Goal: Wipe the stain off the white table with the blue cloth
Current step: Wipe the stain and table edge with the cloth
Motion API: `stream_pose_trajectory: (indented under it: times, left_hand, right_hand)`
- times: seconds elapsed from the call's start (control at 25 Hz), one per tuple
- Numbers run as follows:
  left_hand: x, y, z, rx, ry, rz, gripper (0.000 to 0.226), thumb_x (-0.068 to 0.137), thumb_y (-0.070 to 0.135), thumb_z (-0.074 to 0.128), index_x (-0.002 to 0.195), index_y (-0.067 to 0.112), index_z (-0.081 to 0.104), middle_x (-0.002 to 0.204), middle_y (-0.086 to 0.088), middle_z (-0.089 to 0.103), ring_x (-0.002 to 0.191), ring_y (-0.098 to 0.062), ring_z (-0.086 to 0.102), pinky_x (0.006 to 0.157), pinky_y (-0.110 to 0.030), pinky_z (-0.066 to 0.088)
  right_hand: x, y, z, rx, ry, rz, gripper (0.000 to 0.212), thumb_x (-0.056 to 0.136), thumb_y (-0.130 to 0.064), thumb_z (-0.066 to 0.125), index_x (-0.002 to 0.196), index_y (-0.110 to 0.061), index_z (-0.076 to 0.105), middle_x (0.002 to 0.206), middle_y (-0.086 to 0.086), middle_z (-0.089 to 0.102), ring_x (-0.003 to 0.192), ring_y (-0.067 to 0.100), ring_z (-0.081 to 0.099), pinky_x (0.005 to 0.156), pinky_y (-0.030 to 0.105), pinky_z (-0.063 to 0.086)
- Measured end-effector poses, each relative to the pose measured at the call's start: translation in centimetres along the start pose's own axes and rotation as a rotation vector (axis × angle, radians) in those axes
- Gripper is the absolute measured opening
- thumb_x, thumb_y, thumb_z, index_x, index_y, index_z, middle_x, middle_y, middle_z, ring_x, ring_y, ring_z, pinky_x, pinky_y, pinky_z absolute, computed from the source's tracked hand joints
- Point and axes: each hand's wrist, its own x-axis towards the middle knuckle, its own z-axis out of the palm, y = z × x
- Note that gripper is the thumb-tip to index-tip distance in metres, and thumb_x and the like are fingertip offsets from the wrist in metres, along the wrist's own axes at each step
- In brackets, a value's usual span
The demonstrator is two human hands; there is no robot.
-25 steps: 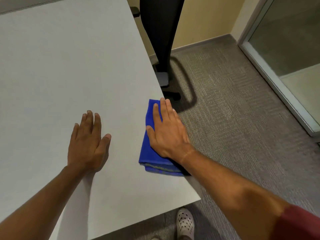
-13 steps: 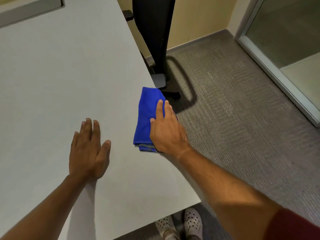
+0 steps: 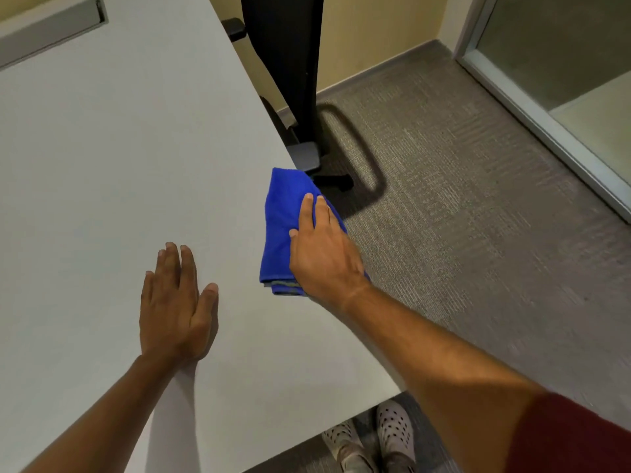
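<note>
A folded blue cloth [image 3: 280,230] lies on the white table [image 3: 119,158] right at its right edge. My right hand [image 3: 322,250] presses flat on the cloth's right half, fingers pointing away from me, and part of the hand hangs past the table edge. My left hand [image 3: 176,305] rests palm down on the bare tabletop to the left of the cloth, fingers apart, holding nothing. I cannot make out a stain on the table surface.
A black chair [image 3: 290,63] stands just beyond the table's right edge, its base on grey carpet [image 3: 461,216]. A glass door frame [image 3: 546,131] runs at the far right. My shoes [image 3: 372,438] show under the table's near corner. A grey slot [image 3: 51,32] sits at the table's far left.
My right hand has slid the blue cloth forward along the table's right edge, away from me. The left hand has stayed in place on the table.
</note>
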Motion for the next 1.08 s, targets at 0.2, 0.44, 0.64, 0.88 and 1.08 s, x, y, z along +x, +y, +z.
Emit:
stream_pose_trajectory:
  times: [0.2,0.44,0.64,0.88,1.08]
  left_hand:
    - [0.0,0.2,-0.3,-0.016,0.000,-0.005,0.078,0.090,0.053,0.013,0.155,0.010,0.011,0.164,-0.011,0.006,0.152,-0.024,0.002,0.122,-0.043,0.005]
    - [0.0,0.2,-0.2,-0.009,-0.004,-0.011,0.078,0.090,0.055,0.010,0.156,0.013,0.005,0.165,-0.007,0.000,0.152,-0.020,-0.003,0.123,-0.041,0.001]
    - [0.0,0.0,-0.1,-0.006,-0.001,-0.014,0.077,0.091,0.054,0.013,0.156,0.013,0.006,0.165,-0.009,0.002,0.152,-0.021,-0.002,0.122,-0.042,0.003]
    - [-0.1,0.1,0.0,0.012,-0.011,-0.008,0.076,0.092,0.055,0.010,0.156,0.014,0.002,0.165,-0.007,-0.001,0.152,-0.020,-0.005,0.123,-0.041,0.001]
    - [0.0,0.0,0.0,0.016,-0.025,-0.009,0.079,0.092,0.058,0.009,0.155,0.012,0.000,0.165,-0.009,-0.005,0.151,-0.021,-0.008,0.122,-0.041,-0.001]
  right_hand:
    - [3.8,-2.0,-0.2,0.031,0.035,0.100,0.065,0.104,-0.034,0.032,0.154,0.000,0.009,0.155,0.023,0.027,0.137,0.033,0.038,0.102,0.042,0.045]
    - [-1.5,-1.7,0.8,-0.068,0.123,0.194,0.064,0.101,-0.036,0.039,0.150,0.001,0.024,0.137,0.023,0.049,0.119,0.033,0.055,0.092,0.040,0.050]
    - [4.5,-3.3,0.1,-0.018,0.082,0.181,0.063,0.103,-0.034,0.034,0.152,0.001,0.016,0.141,0.019,0.044,0.119,0.030,0.053,0.088,0.039,0.047]
    - [-1.4,-2.2,0.6,-0.072,0.138,0.246,0.063,0.100,-0.036,0.040,0.148,0.002,0.027,0.127,0.018,0.053,0.104,0.029,0.058,0.080,0.039,0.050]
    - [2.0,-2.8,0.6,-0.008,0.107,0.217,0.067,0.100,-0.036,0.039,0.150,0.003,0.019,0.143,0.024,0.043,0.127,0.035,0.048,0.093,0.041,0.048]
